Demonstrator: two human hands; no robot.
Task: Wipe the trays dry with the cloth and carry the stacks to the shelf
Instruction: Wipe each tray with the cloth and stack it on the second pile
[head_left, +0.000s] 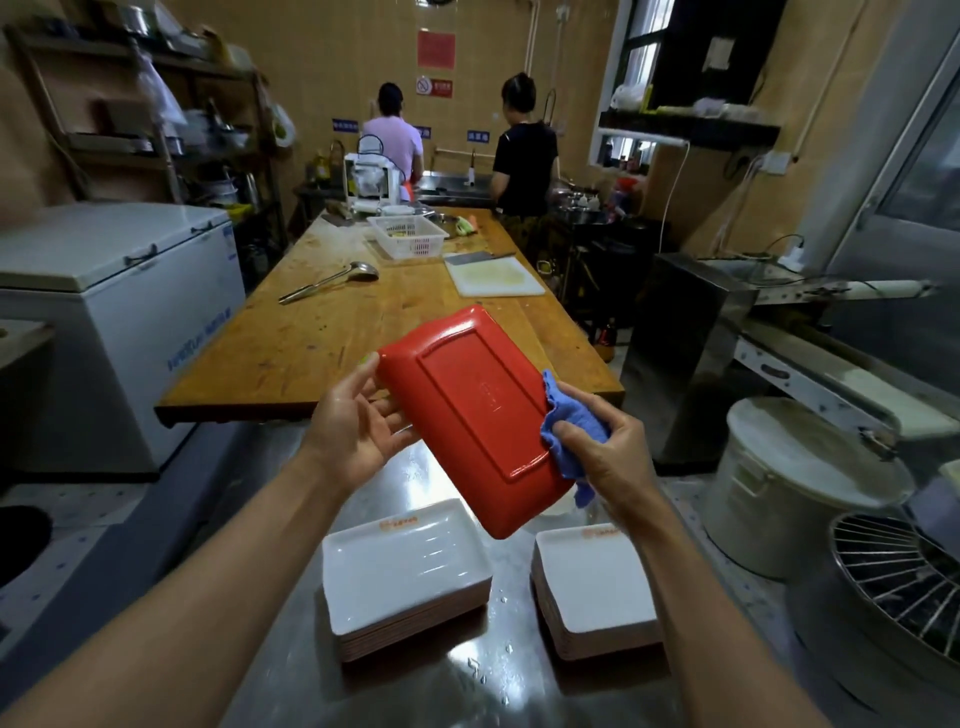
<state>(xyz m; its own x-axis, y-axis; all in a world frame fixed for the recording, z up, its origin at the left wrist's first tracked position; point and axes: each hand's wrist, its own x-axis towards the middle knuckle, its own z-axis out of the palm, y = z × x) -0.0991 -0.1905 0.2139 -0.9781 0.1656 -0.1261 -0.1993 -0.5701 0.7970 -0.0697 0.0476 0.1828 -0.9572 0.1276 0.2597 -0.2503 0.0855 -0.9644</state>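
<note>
I hold a rectangular tray (470, 415) in the air with its red underside facing me. My left hand (363, 421) grips its left edge, thumb on top. My right hand (605, 452) grips a bunched blue cloth (569, 431) and presses it against the tray's right edge. Below on the steel counter (467, 691) sit two stacks of trays, white side up: a left stack (405, 577) and a right stack (597, 592). Water drops lie on the counter between and in front of them.
A long wooden table (332, 322) runs ahead with a ladle, a white basket and a cutting board. A white chest freezer (114, 312) stands left; a lidded metal pot (800, 483) and wire rack right. Two people stand at the far sink. A shelf rack (156, 119) stands far left.
</note>
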